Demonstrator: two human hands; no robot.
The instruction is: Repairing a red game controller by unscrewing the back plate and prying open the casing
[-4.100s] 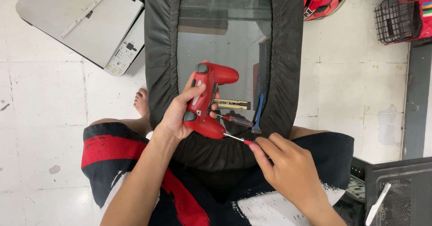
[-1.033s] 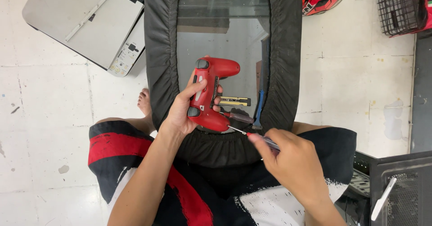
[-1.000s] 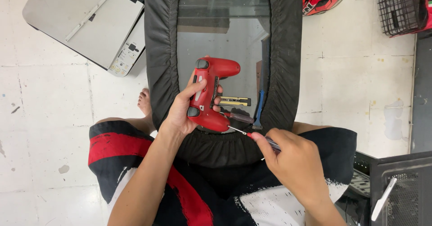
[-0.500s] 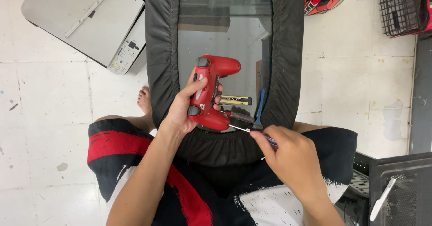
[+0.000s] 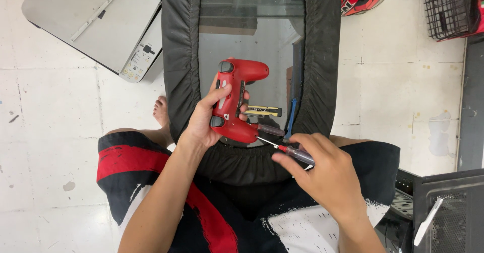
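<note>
Over glass table (image 5: 252, 46), hands grip upright red controller (image 5: 234, 99) and leftward-pointing screwdriver (image 5: 290, 151).

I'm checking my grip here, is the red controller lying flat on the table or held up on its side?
Held up on edge: the left hand grips the red controller above the glass table, while the right hand points a screwdriver at its lower end.

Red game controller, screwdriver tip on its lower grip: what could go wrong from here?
1. The small screwdriver meets the red game controller at a slant, so the tip may slip and scratch the shell.
2. The left hand alone holds the controller in the air above the glass tabletop; a hard push could twist it loose.
3. A freed screw could drop to the floor.
</note>
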